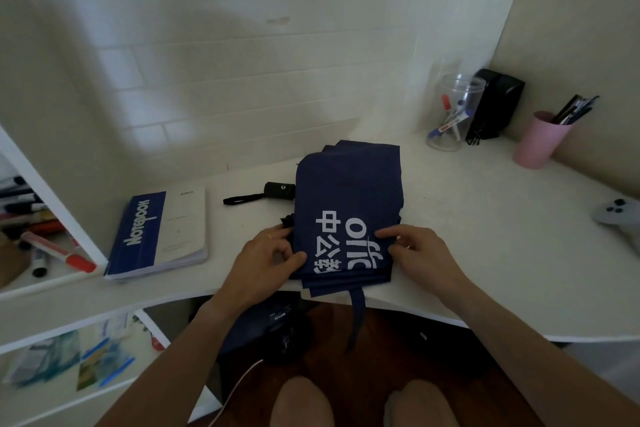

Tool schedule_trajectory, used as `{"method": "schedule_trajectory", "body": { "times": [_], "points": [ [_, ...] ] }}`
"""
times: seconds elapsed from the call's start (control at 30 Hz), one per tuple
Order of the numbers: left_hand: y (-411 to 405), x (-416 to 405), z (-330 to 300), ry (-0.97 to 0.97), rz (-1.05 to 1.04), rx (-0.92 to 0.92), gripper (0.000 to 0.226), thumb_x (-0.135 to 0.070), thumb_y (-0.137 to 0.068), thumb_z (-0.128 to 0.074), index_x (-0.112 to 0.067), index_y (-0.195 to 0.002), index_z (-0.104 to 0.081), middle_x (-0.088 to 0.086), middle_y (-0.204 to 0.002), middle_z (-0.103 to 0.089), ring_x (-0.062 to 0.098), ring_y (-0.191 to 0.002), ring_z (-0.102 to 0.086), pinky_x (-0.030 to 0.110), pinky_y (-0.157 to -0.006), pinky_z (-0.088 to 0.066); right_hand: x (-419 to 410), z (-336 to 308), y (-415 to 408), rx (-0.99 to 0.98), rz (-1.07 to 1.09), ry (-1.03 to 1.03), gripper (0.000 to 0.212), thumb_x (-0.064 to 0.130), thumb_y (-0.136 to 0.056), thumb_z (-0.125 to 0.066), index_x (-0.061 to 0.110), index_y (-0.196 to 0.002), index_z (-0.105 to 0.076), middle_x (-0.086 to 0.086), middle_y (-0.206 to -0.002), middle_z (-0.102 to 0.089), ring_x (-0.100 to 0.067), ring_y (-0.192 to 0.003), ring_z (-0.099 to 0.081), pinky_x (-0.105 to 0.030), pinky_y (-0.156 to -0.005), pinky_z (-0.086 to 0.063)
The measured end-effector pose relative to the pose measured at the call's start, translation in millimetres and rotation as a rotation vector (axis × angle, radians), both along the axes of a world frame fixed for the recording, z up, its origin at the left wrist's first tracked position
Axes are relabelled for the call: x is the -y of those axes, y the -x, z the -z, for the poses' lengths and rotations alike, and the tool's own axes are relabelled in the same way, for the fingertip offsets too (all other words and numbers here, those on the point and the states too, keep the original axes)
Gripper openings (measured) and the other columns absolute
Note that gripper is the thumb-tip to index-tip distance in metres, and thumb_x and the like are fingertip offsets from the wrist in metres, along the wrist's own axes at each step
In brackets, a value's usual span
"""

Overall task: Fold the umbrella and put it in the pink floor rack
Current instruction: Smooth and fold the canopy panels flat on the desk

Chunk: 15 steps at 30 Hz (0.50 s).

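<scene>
Head view looks down on a white desk set in a corner of pale tiled wall. On it lies the navy umbrella, its canopy flattened into layered pleats with white printed characters facing up. The near edge of the cloth reaches the desk's front edge, and a navy strap hangs down from it past the edge. The black handle sticks out to the left of the canopy, with a black wrist loop lying flat on the desk beyond it.

The left hand rests at the canopy's left edge, its fingers curled and pinching the cloth's near-left side; a ring shows on one finger. The right hand sits at the right edge, fingers pressed down on the top fold beside the printing.

Left of the umbrella, well apart, lies a blue and white notebook. In the far right corner stand a clear jar holding markers, a black object behind it, and a pink cup of pens. A grey controller lies at the right edge. White shelves on the left hold markers and papers.
</scene>
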State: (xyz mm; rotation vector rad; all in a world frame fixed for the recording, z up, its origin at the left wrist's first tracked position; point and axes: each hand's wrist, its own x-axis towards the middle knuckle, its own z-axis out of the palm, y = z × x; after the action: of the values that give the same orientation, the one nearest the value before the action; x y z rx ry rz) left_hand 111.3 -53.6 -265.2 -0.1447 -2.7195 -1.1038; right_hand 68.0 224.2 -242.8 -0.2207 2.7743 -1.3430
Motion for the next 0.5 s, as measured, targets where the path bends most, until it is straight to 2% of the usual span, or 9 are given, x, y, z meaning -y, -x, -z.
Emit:
{"method": "schedule_trajectory", "body": {
  "times": [0.1,0.17,0.23,0.33,0.4,0.5],
  "points": [
    [0.5,1.9,4.2,0.014,0.013,-0.026,0.036,-0.024,-0.090,-0.075,-0.026,-0.056,-0.061,-0.004,-0.145,-0.058,0.010,-0.132,-0.051,0.039,-0.111,-0.042,3.9,2.3,-2.5,-0.042,0.041,-0.047,0.017,0.028,-0.094,-0.065,0.023,-0.103,-0.078,0.008,-0.096,-0.074,0.004,-0.082,-0.061,-0.009,-0.068,-0.042],
    [0.3,3.2,5.6,0.018,-0.002,-0.024,0.032,-0.025,-0.089,-0.075,-0.023,-0.059,-0.065,-0.002,-0.146,-0.056,0.010,-0.132,-0.051,0.032,-0.112,-0.038,3.7,3.0,-4.2,-0.065,0.044,-0.090,0.016,0.027,-0.089,-0.072,0.022,-0.103,-0.078,0.008,-0.087,-0.072,0.003,-0.078,-0.061,-0.009,-0.066,-0.042],
    [-0.4,4.8,6.8,0.022,-0.020,-0.016,0.030,-0.028,-0.088,-0.077,-0.023,-0.061,-0.065,0.000,-0.146,-0.055,0.009,-0.131,-0.050,0.029,-0.111,-0.036,1.8,1.8,-5.5,-0.065,0.025,-0.105,0.020,0.025,-0.086,-0.075,0.023,-0.106,-0.076,0.009,-0.081,-0.070,0.000,-0.077,-0.062,-0.010,-0.067,-0.042],
    [-3.4,3.6,6.5,0.097,-0.037,-0.088,0.025,-0.032,-0.082,-0.081,-0.026,-0.068,-0.061,-0.002,-0.136,-0.055,0.009,-0.124,-0.052,0.035,-0.106,-0.045,-1.8,0.2,-7.6,-0.087,-0.041,-0.128,0.032,0.024,-0.086,-0.075,0.029,-0.117,-0.068,0.008,-0.079,-0.071,-0.003,-0.074,-0.062,-0.012,-0.067,-0.043],
    [-5.3,1.3,-1.0,0.157,-0.027,-0.206,0.029,-0.032,-0.076,-0.085,-0.026,-0.086,-0.058,-0.003,-0.130,-0.048,0.011,-0.123,-0.046,0.034,-0.101,-0.049,-3.2,0.8,-8.6,-0.097,-0.089,-0.154,0.041,0.023,-0.087,-0.074,0.033,-0.125,-0.062,0.009,-0.079,-0.068,-0.003,-0.072,-0.060,-0.011,-0.066,-0.042],
    [0.3,-4.5,-21.7,0.368,0.182,-0.289,0.055,-0.023,-0.077,-0.081,-0.027,-0.125,-0.056,0.001,-0.150,-0.035,0.017,-0.142,-0.031,0.034,-0.112,-0.042,-2.8,2.1,-8.3,-0.109,-0.109,-0.178,0.046,0.023,-0.087,-0.074,0.033,-0.129,-0.059,0.011,-0.079,-0.064,-0.002,-0.070,-0.059,-0.010,-0.065,-0.042]
  ]
}}
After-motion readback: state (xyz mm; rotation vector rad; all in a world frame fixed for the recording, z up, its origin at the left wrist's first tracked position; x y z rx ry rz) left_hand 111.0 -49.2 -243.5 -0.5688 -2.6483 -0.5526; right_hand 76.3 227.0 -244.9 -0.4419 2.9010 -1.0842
